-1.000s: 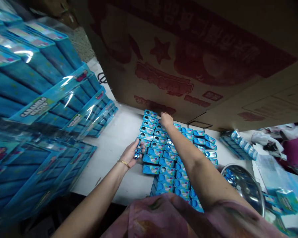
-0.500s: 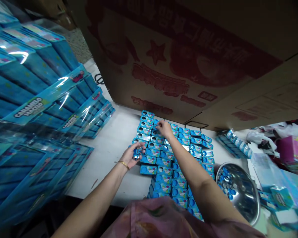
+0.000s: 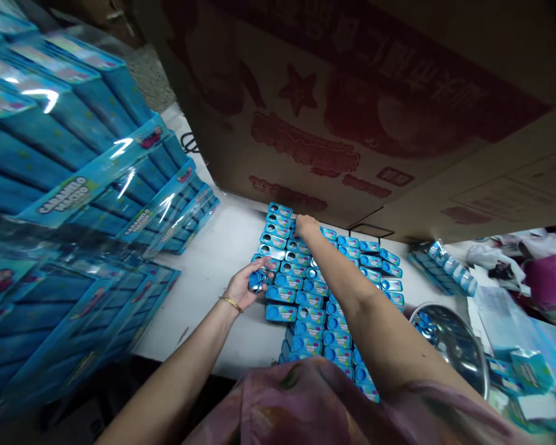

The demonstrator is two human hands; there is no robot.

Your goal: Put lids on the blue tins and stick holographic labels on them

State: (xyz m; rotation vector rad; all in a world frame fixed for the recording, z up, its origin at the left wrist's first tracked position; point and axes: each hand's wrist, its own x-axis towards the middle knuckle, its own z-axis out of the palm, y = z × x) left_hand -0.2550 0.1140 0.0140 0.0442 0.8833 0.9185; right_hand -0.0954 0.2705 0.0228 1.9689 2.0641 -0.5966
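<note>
My left hand (image 3: 241, 288), a gold bangle at its wrist, is curled palm-up round a handful of small round blue caps (image 3: 257, 281). It is beside the left edge of several rows of small blue boxes (image 3: 282, 295) with printed labels. Some boxes show a dark round hole at one end; others have a blue disc there. My right hand (image 3: 307, 225) reaches down onto the far end of the second row. Its fingers are bent together, and their tips and anything between them are hard to make out.
A large brown carton (image 3: 315, 154) stands behind the boxes on the white table (image 3: 204, 296). Wrapped stacks of blue display boxes (image 3: 88, 185) rise at left. At right are a metal bowl (image 3: 467, 352) holding more caps, a wrapped pack (image 3: 438, 269) and plastic bags (image 3: 500, 259).
My right hand has dipped lower over the far boxes, its fingers now less visible. My left hand still holds the caps. The whole view has shifted slightly.
</note>
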